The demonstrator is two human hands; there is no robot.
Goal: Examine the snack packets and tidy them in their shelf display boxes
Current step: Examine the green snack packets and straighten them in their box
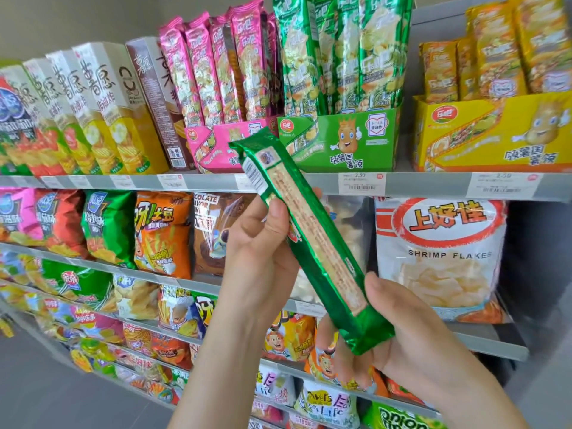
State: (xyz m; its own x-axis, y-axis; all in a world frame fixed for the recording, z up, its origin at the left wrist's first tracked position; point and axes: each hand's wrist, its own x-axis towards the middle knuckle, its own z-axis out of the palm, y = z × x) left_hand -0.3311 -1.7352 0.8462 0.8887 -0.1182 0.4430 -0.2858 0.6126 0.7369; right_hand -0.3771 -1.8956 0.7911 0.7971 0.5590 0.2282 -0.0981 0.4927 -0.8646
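Note:
I hold a long green snack packet (309, 233) slanted in front of the shelves, its printed back facing me. My left hand (263, 243) grips its upper half, thumb on the near edge. My right hand (402, 329) holds its lower end, thumb on the right side. Behind it on the top shelf stands the green display box (337, 140) with several matching green packets (346, 51) upright in it. A pink display box (213, 144) of pink packets (216, 63) stands to its left, a yellow display box (492, 134) with yellow packets (495, 48) to its right.
Tall cardboard chip cartons (93, 103) line the top shelf on the left. The shelf edge (433, 182) carries price tags. Lower shelves hold chip bags, among them a large shrimp flakes bag (439, 258). Grey floor lies at lower left.

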